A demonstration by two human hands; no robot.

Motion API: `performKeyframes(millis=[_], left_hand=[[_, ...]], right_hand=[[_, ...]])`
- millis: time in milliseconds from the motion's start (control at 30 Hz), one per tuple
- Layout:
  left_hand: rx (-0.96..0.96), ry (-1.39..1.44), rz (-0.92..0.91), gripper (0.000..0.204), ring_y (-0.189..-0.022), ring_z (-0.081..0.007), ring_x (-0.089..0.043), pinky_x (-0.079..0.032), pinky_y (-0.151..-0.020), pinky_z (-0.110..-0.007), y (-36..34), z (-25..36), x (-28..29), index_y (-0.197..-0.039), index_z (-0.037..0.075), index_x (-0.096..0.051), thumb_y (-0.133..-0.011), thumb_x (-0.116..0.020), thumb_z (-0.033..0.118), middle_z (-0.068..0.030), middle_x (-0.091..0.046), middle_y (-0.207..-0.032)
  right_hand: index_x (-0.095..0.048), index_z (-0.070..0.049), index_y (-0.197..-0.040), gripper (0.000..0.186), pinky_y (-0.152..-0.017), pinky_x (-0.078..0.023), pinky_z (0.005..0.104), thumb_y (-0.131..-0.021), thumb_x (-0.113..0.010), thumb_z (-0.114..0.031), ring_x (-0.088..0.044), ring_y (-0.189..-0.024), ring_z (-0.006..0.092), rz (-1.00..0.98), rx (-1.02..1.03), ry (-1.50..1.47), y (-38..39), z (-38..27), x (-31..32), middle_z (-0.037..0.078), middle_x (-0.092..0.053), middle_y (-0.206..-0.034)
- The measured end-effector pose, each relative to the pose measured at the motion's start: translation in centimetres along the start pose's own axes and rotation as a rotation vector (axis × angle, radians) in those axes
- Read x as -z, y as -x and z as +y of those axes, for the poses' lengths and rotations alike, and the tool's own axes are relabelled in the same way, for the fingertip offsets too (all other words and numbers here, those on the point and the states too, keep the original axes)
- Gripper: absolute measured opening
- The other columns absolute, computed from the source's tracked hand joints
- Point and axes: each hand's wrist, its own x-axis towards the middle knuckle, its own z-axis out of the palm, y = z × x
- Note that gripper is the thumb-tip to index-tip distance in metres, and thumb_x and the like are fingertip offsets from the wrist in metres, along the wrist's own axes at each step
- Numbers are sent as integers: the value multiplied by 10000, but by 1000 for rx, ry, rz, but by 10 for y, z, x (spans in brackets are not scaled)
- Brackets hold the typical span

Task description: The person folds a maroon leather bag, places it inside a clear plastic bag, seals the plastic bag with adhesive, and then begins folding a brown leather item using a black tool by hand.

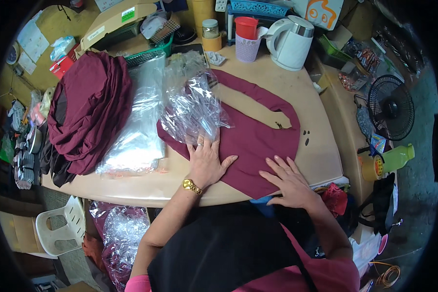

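Note:
A maroon cloth garment (258, 146) with a long looped strap lies spread on the tan table (321, 146). My left hand (207, 158), with a gold watch at the wrist, rests flat on its left part, fingertips at the edge of a crumpled clear plastic bag (194, 107). That bag lies over the garment's upper left. My right hand (289, 182) is spread with its fingers on the garment's lower right edge. Left of the bag lies a stack of flat clear plastic bags (131, 126).
A heap of maroon cloth (90, 112) sits at the table's left. Along the back stand a white kettle (292, 44), a lilac cup (246, 47), a jar (210, 29) and a green basket (151, 53). A black fan (391, 107) is at right, a white chair (63, 226) at lower left.

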Motion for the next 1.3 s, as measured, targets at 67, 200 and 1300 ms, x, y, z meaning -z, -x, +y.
performKeyframes(millis=[67, 200, 1300], left_hand=[[-9, -10, -5, 990, -1463, -426, -248, -25, -1154, -677, -2, -2, -1, -1553, -15, -218, -909, -481, 689, -260, -345, -1521], [-18, -23, -3, 1057, -1462, -429, -248, -35, -1152, -681, -2, -5, 0, -1552, -20, -215, -869, -497, 736, -265, -340, -1521], [445, -91, 461, 280, -1097, -343, -570, -394, -1019, -479, 182, -152, 122, -1048, -28, -703, -843, -688, 162, -249, -528, -1286]], right_hand=[[-512, -133, -1419, 749, -1186, -231, 556, -770, -794, -378, -312, -1453, 355, 64, 1, -35, 19, 21, -8, 148, -382, -1541], [-641, -88, -1224, 544, -1133, -339, 531, -715, -765, -234, -485, -1329, 325, 317, 84, 9, 20, 17, -26, 133, -549, -1383], [-684, -17, -766, 102, -812, -460, 457, -693, -731, -70, -623, -883, 333, 60, 507, -136, -298, -29, 19, 193, -610, -860]])
